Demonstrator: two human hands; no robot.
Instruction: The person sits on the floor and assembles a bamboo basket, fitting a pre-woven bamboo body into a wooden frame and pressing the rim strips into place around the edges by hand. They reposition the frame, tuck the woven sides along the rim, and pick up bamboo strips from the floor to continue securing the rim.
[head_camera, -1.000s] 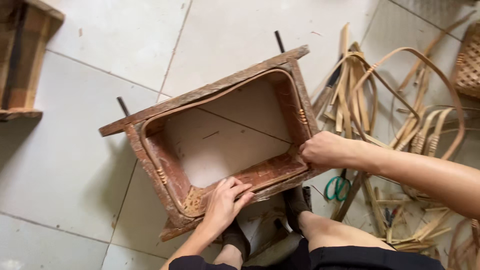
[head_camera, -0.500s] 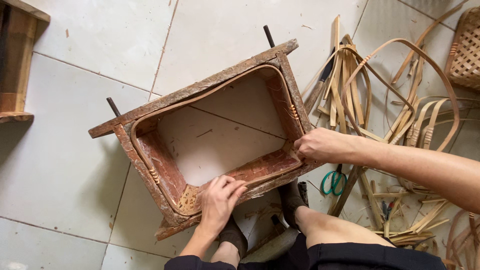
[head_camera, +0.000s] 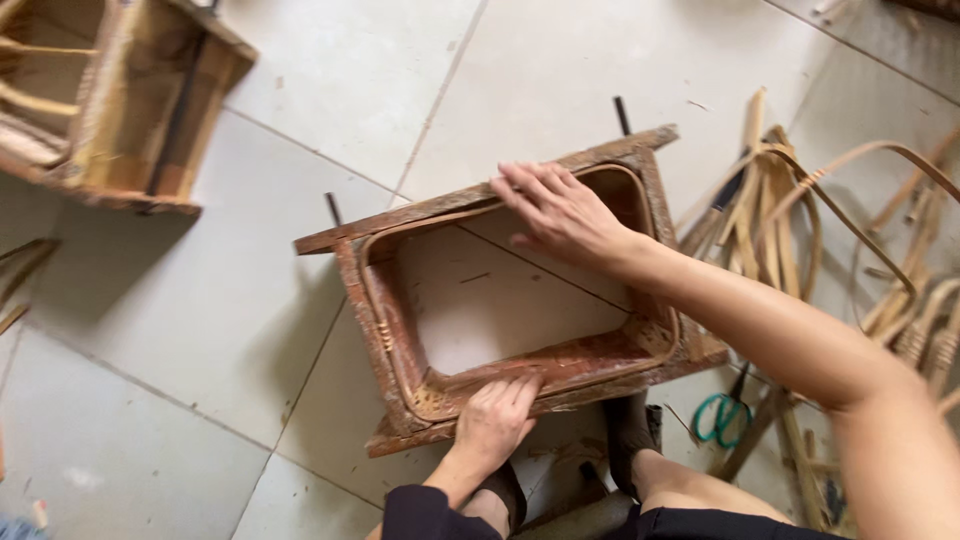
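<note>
Worn brown wood made up the open rectangular frame (head_camera: 520, 300) that lay on the pale tiled floor (head_camera: 200, 330), just in front of the person's feet. A thin cane strip (head_camera: 372, 300) lined its inner edge, and two dark metal rods (head_camera: 622, 114) stuck out beyond its far rail. The left hand (head_camera: 495, 420) rested on the near rail with fingers curled loosely over the edge, pressing rather than gripping. The right hand (head_camera: 560, 212) lay spread flat, fingers open, on the far rail near its right corner, holding nothing. To the right of the frame a heap of loose cane strips (head_camera: 790, 220) sprawled across the tiles, with green-handled scissors (head_camera: 722, 415) near the person's knee. Another wooden frame (head_camera: 120, 110) stood well apart at the upper left.
</note>
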